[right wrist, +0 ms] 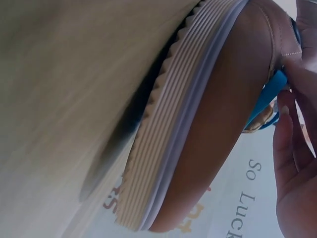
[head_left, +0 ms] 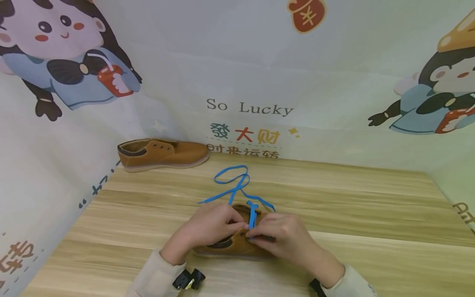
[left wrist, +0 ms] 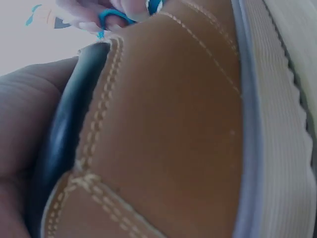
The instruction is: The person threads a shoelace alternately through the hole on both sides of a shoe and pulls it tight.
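Note:
A brown leather shoe [head_left: 237, 246] stands on the table in front of the person, a blue shoelace [head_left: 253, 216] threaded across its front. My left hand [head_left: 213, 225] lies over the shoe's opening and grips the eyelet flap, its thumb by the lace. From the other side my right hand [head_left: 287, 237] pinches the lace near an eyelet. In the left wrist view, the shoe's stitched side [left wrist: 168, 114] fills most of the picture. The right wrist view shows the ridged sole [right wrist: 168, 129] and the blue lace [right wrist: 267, 96] at the fingertips. Some fingertips are hidden.
Behind lies the lace's loose length [head_left: 231, 181], looped on the wooden table [head_left: 352, 198]. A second brown shoe [head_left: 185, 154], with no lace in its eyelets, stands at the back left. A printed cloth [head_left: 334, 82] hangs behind the table and at its sides.

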A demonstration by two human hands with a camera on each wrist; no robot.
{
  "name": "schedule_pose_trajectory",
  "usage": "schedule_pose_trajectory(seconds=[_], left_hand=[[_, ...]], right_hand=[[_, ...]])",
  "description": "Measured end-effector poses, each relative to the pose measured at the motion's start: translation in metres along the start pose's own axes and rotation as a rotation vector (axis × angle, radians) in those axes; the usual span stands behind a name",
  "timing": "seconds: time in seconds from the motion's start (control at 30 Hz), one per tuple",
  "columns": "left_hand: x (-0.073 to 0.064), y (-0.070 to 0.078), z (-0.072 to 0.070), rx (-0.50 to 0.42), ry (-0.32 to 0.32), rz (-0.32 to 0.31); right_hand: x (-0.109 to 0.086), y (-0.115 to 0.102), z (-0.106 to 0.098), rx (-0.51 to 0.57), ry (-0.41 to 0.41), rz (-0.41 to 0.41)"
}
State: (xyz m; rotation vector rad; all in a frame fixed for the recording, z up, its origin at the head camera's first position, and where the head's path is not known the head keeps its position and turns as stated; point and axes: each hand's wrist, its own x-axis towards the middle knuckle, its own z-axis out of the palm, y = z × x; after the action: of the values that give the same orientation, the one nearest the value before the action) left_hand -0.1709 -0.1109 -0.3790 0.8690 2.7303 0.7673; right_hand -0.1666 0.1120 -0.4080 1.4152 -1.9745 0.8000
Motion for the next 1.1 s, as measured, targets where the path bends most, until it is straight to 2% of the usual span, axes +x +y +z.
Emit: schedule_pose_trajectory(seconds=[0.13, 0.4, 0.67, 0.87, 1.1], left_hand=[[0.001, 0.0, -0.001, -0.091, 0.0, -0.02], [0.002, 0.001, -0.004, -0.191, -0.015, -0.023], [0.002, -0.002, -0.002, -0.347, 0.018, -0.097], [0.001, -0.004, -0.004, -0.42, 0.02, -0.14], [-0.001, -0.002, -0.009, -0.43, 0.039, -0.157]], right_hand=[[-0.001, 0.002, -0.001, 0.055, -0.026, 0.019], [-0.001, 0.001, -0.004, 0.139, -0.04, 0.047], [-0.003, 0.003, -0.007, 0.293, -0.061, 0.134], [-0.003, 0.004, -0.013, 0.425, -0.1, 0.299], [-0.001, 0.007, -0.022, 0.373, -0.217, 0.644]])
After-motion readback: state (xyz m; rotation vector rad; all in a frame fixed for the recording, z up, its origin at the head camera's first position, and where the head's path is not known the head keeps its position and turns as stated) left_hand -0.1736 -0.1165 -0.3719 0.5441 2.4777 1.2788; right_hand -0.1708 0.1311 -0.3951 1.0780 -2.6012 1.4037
